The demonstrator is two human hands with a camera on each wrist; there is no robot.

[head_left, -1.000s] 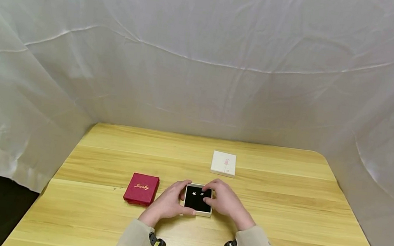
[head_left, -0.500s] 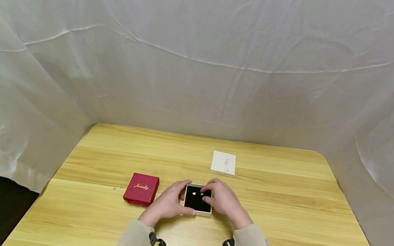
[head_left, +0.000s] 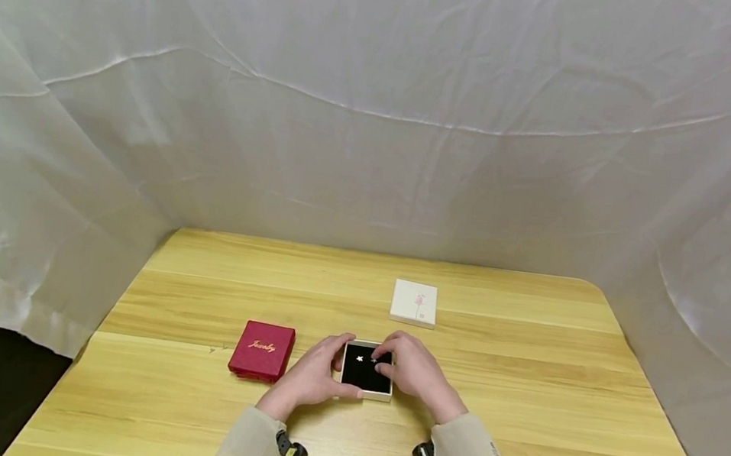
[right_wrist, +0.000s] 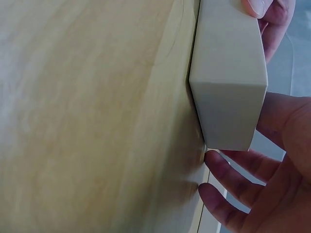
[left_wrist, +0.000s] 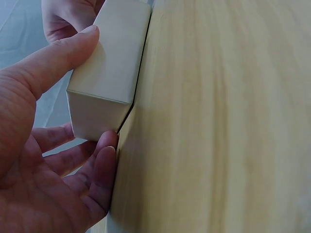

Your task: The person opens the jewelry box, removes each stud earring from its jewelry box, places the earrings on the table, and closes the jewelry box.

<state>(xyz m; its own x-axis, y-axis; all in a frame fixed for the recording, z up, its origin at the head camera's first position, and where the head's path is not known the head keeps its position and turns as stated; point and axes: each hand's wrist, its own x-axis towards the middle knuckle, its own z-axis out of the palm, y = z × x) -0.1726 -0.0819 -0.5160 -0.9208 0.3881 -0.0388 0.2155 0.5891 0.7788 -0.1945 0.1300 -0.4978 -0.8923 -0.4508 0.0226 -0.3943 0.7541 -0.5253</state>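
A small open white box (head_left: 377, 397) with a black foam pad (head_left: 362, 380) lies on the table in the head view. Two star-shaped earrings sit on the pad: a left earring (head_left: 359, 359) and a right earring (head_left: 373, 360) partly covered by fingertips. My left hand (head_left: 314, 377) grips the box, its thumb along the near wall and its fingers around the left side. Over the pad's right half, my right hand (head_left: 417, 372) has its forefinger and thumb around the right earring; whether they pinch it is too small to see. Both wrist views show the plain box walls (left_wrist: 114, 53).
A red jewelry box (head_left: 262, 351) with gold lettering stands left of my left hand. Behind my right hand lies a white lid (head_left: 414, 302) with a pink flower print. Pale cloth (head_left: 373, 167) hangs along the wooden table's (head_left: 527, 372) back and sides.
The right hand and forearm have shifted very slightly left, and the fingertips cover more of the right earring. My left hand and the box keep their place.
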